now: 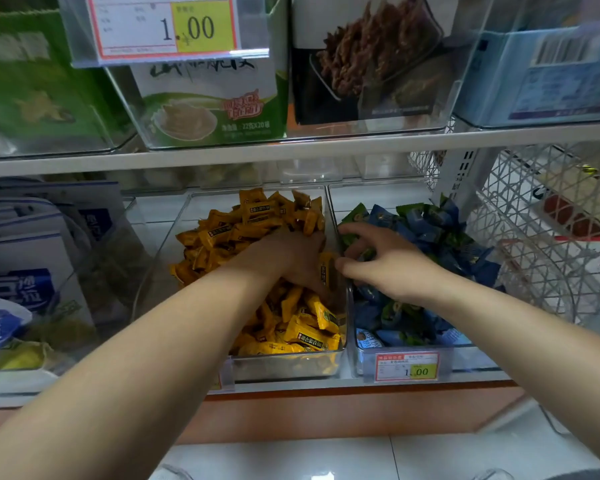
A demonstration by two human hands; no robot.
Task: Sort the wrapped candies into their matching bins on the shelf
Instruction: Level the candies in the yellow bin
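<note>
A clear bin [174, 244] on the lower shelf holds a heap of yellow wrapped candies [257, 216]. Right beside it, a second clear bin [355, 355] holds blue and green wrapped candies [426, 226]. My left hand [291, 258] is down in the yellow bin, fingers curled into the candies along the bin's right wall; what they hold is hidden. My right hand [388, 261] hovers over the left side of the blue bin, fingers spread and bent, fingertips touching green-wrapped candies near the wall between the bins.
A price tag [407, 367] hangs on the blue bin's front. Blue-and-white packets [21, 292] fill the bin at left. A white wire basket [548, 230] stands at right. The upper shelf [291, 148] carries clear bins with boxed goods.
</note>
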